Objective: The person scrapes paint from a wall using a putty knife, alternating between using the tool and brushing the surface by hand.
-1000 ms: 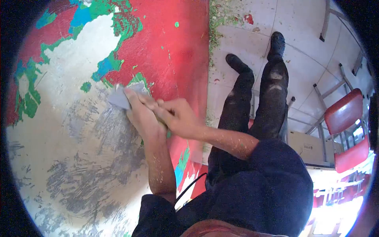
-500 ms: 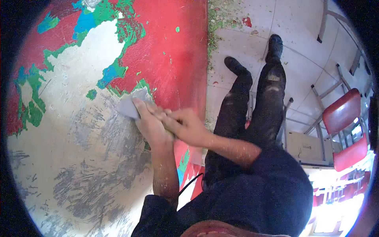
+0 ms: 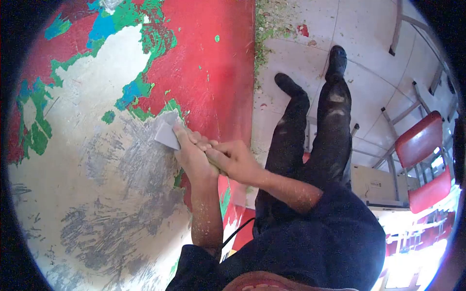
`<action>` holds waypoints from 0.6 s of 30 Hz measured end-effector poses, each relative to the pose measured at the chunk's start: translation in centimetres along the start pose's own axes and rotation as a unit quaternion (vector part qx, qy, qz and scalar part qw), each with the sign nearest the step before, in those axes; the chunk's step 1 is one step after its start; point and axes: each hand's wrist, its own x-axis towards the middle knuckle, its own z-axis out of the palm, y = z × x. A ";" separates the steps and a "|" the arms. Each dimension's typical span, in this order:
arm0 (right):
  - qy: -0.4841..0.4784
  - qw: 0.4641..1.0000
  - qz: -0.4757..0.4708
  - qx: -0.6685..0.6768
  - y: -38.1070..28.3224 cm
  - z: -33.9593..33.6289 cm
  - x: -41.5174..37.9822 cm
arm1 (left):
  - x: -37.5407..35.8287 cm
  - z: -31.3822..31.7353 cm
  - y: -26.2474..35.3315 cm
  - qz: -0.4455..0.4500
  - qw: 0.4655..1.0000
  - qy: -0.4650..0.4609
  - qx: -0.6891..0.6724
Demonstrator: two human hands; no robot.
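A scraper with a flat pale grey blade (image 3: 167,136) rests against the patchy painted wall (image 3: 145,179), where bare cream and grey areas meet red paint. My left hand (image 3: 192,153) is closed around the scraper close behind the blade. My right hand (image 3: 234,160) is closed just behind it, its fingers touching the left hand. The handle is mostly hidden between both hands. Green and blue paint remnants (image 3: 133,94) border the bare patch, and a jagged green edge lies just above the blade.
Paint flakes (image 3: 266,46) lie along the wall's foot on the tiled floor (image 3: 310,29). My legs (image 3: 335,111) stand beside the wall. To the right are a red chair (image 3: 420,138), metal frames and a beige box (image 3: 374,184). A black cord (image 3: 238,229) hangs near my left arm.
Both hands and the scraper have shifted slightly right in view. The blade's visible face has turned and moved a little right. The grip looks the same.
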 end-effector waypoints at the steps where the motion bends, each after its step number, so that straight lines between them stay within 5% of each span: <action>1: 0.000 1.000 0.004 0.004 0.0 0.0 -0.1 | 0.1 0.0 0.1 0.011 1.000 0.004 0.013; 13: 0.035 0.996 -0.088 -0.001 0.9 0.5 0.6 | 0.9 1.1 0.0 0.024 1.000 0.014 -0.004; 18: 0.017 1.000 -0.026 -0.005 0.8 0.6 0.6 | 1.2 1.2 0.9 0.025 0.999 -0.020 -0.009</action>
